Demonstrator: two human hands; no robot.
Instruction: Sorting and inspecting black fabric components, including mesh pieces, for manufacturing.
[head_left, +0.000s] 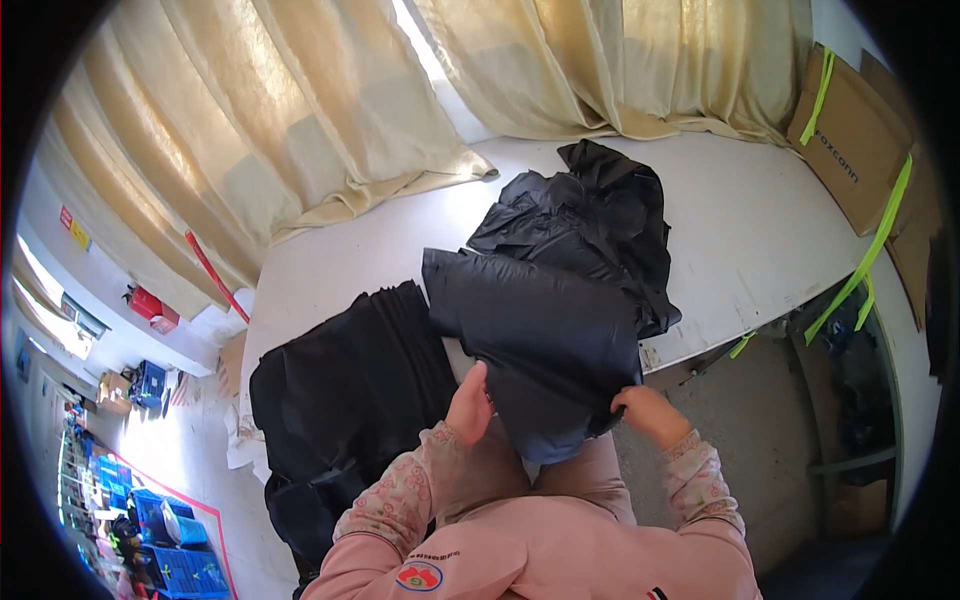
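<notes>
A black plastic bag (545, 320) spreads over the table's near edge and droops toward my lap. My right hand (652, 415) pinches its right edge, fingers closed on the plastic. At the lower left edge of the bag is my left hand (468, 405), thumb pointing up along the plastic; its other fingers are mostly hidden, but it appears to grip that edge. Just left of the bag lies a thick stack of folded black fabric pieces (350, 385), partly hanging off the table. Behind the bag sits a crumpled heap of black plastic bags (590, 210).
The white table (330, 270) reaches back to beige curtains (300, 110). Cardboard (850, 140) with yellow-green straps (885, 225) leans at the right. On the floor at far left are blue crates (185, 570); a red fire-equipment box (150, 308) stands by the wall.
</notes>
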